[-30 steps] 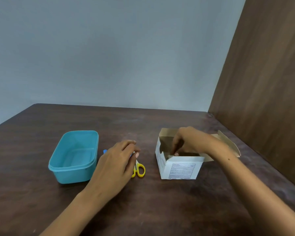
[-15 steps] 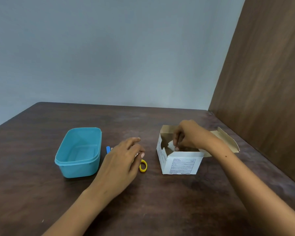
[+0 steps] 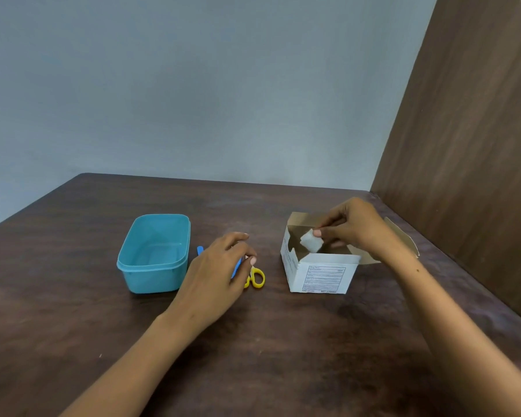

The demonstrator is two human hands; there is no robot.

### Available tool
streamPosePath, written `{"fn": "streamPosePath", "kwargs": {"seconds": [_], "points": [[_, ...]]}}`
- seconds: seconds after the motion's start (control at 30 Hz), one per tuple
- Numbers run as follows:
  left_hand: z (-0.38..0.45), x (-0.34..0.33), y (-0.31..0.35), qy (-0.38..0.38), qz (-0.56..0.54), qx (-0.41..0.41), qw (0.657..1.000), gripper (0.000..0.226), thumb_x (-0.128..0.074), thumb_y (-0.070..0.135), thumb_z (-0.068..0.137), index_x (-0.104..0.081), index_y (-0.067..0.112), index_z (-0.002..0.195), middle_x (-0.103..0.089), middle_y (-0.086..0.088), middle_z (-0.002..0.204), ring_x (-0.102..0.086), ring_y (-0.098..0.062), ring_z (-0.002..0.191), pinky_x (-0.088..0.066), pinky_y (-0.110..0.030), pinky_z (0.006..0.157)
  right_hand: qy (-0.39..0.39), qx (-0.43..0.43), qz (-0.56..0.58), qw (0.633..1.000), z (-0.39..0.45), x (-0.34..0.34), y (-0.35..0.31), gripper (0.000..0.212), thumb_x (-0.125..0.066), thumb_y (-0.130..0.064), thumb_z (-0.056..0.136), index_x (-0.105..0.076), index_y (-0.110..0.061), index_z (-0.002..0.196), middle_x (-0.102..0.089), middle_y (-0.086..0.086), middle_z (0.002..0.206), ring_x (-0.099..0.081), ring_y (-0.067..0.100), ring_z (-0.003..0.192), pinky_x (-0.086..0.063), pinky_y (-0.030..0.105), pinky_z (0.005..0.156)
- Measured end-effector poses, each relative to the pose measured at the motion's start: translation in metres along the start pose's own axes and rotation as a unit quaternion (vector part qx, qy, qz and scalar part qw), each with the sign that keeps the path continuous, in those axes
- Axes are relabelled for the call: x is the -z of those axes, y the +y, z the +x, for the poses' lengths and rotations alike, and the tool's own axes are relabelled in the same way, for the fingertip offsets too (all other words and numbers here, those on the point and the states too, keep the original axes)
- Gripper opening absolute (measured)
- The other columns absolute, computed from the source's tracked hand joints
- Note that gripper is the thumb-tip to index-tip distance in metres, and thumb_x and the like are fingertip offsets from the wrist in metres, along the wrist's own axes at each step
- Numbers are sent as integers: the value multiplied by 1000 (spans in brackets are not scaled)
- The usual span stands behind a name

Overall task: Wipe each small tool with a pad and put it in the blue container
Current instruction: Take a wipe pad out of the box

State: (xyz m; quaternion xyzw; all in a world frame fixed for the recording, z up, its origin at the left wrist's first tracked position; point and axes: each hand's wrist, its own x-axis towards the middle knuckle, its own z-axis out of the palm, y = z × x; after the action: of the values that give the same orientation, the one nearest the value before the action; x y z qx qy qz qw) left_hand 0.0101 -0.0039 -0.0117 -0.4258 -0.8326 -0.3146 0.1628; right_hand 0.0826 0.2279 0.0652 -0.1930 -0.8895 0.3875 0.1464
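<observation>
Right hand pinches a white pad over the open box

The right hand [image 3: 354,228] is above the open cardboard box [image 3: 322,273] at the right of the dark wooden surface [image 3: 283,356], its thumb and fingertips pinching a small white pad [image 3: 311,244] that sits at the mouth of the box, towards its left wall. The box stands upright with its flaps folded out and a printed label on its near face.

The left hand [image 3: 215,273] lies palm down near the middle of the surface, fingers loosely curved over the small tools. Under it a blue tool [image 3: 199,250] shows at the far-left edge of the hand, and more blue appears between the fingers; whether the fingers actually grip it cannot be told. The yellow-handled scissors [image 3: 255,278] lie just right of the hand, only their loops showing, and the thumb is close above them.

The blue container [image 3: 155,254] sits open at the left, just beside the left hand, with nothing visible inside it. A grey wall rises behind the surface and a brown wooden panel closes off the right side
</observation>
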Motion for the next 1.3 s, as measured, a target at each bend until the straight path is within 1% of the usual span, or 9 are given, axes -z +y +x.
{"fn": "streamPosePath", "kwargs": {"seconds": [0.17,0.3,0.4,0.53,0.63,0.73,0.87,1.1,1.3], "points": [[0,-1,-1,1,-1,-1,1000,18,-53,26,93,-67,18,101,-56,2,129,-56,-11,113,-38,-15,81,16,-5,34,999,-4,0,-1,8,-74,3,75,-69,1,81,-70,13,79,-69,22,75,-57,19,55],[8,-2,8,18,-19,-7,1000,22,-53,27,93,-66,20,108,-59,2,123,-56,-10,108,-36,-15,80,59,16,62,996,-6,-2,3,18,-74,9,71,-62,-4,74,-67,13,76,-68,19,74,-58,23,55],[25,-5,24,19,-23,-40,999,29,-51,31,94,-64,22,118,-60,2,120,-54,-11,109,-36,-17,82,65,25,72,995,-7,-5,3,17,-73,7,73,-64,-7,71,-67,10,78,-67,18,76,-58,20,55],[55,-15,41,22,-28,-46,998,32,-56,34,91,-64,23,120,-61,1,115,-52,-15,108,-39,-22,78,68,26,102,992,-8,-7,2,12,-76,3,71,-70,-6,75,-69,10,80,-68,16,75,-57,17,55],[70,-23,48,24,-35,-30,999,29,-63,33,87,-68,22,113,-62,1,110,-53,-16,105,-37,-23,75,70,28,128,989,-10,-9,2,12,-77,2,71,-70,-2,79,-70,12,78,-69,13,69,-55,16,54],[74,-31,55,33,-46,-17,998,18,-70,31,80,-74,20,94,-62,2,101,-53,-15,98,-32,-21,67,78,25,151,985,-11,-9,2,13,-76,4,71,-69,3,82,-69,12,75,-68,6,57,-54,14,52],[73,-38,59,48,-62,-6,997,15,-75,30,76,-73,17,82,-60,2,96,-53,-12,92,-28,-9,58,101,17,163,981,-11,-8,4,12,-74,7,72,-68,5,82,-67,11,72,-66,5,52,-51,12,49],[76,-41,55,17,-27,-6,999,12,-70,28,82,-76,21,89,-62,4,105,-53,-11,100,-29,-14,64,186,27,92,978,-7,-7,15,11,-74,0,75,-68,0,85,-70,13,80,-68,22,68,-59,27,62],[72,-27,42,15,-58,-9,998,15,-65,22,86,-75,21,97,-64,2,107,-55,-16,103,-45,-30,83,216,56,62,973,-12,-12,11,11,-72,-2,78,-69,-12,77,-68,-1,76,-67,15,72,-59,39,72]]}}
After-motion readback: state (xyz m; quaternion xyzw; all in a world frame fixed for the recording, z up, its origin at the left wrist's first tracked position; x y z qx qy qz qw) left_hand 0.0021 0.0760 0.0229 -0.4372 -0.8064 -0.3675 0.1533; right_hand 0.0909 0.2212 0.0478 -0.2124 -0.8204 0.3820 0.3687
